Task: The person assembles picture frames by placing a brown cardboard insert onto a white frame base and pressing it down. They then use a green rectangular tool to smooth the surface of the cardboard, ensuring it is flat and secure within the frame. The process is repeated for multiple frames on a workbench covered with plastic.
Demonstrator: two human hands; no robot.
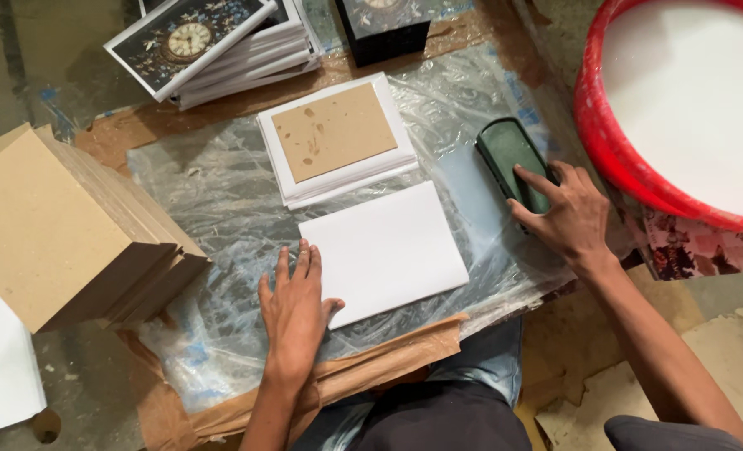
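A white sheet [384,250] lies flat on clear plastic film [213,200] in front of me. My left hand [294,311] rests palm down with its fingers spread on the sheet's near left corner. My right hand [565,213] is on the lower end of a dark green oblong pad [509,154] that lies right of the sheet; its fingers lie over the pad. Behind the sheet sits a pile of white sheets [338,179] with a brown board [334,131] on top.
A thick stack of brown boards [54,225] stands at the left. Printed covers with a clock picture [192,42] are piled at the back, beside a dark box [384,29]. A red tub of white liquid [689,108] sits at the right.
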